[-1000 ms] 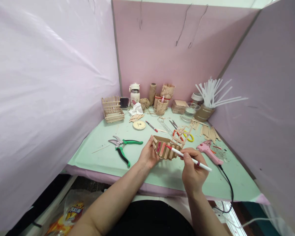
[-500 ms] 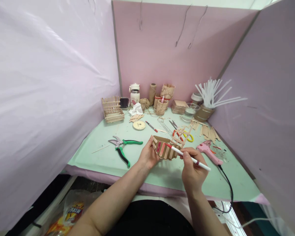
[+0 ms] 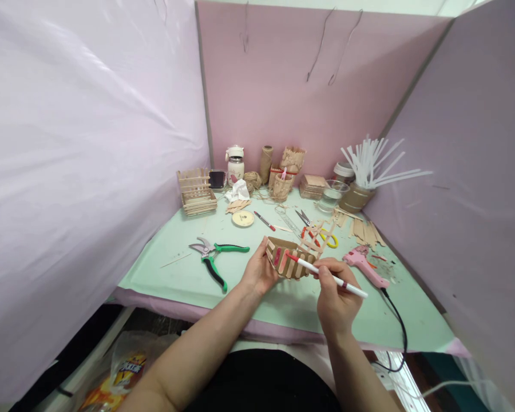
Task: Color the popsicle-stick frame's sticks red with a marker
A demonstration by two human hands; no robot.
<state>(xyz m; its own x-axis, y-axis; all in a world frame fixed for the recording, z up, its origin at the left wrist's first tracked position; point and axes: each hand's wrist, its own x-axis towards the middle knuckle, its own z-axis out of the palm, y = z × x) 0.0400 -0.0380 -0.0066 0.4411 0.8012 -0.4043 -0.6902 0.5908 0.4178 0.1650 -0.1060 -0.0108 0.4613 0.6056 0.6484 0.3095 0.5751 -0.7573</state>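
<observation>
A small basket-like piece of cardboard and wooden sticks [image 3: 298, 268] is held above the green tabletop, tilted so its striped side shows. My left hand [image 3: 258, 272] grips its left end. Two of its sticks at the left are coloured, one dark red and one lighter red. In my right hand [image 3: 337, 292] is a white marker [image 3: 343, 283], pinched between thumb and fingers. The marker's red tip points left and rests at or very near the lighter red stick. A lattice of thin sticks rises from the piece's back right.
Green-handled pruners [image 3: 214, 260] lie to the left, a pink glue gun [image 3: 367, 268] with a black cord to the right. Behind are scissors [image 3: 328, 237], a red pen [image 3: 264, 221], a round lid [image 3: 242, 218], a water bowl [image 3: 331, 197] and a stick basket [image 3: 198, 203].
The marker's tip has shifted slightly down and left along the lighter red stick. My left hand and the piece stay nearly still.
</observation>
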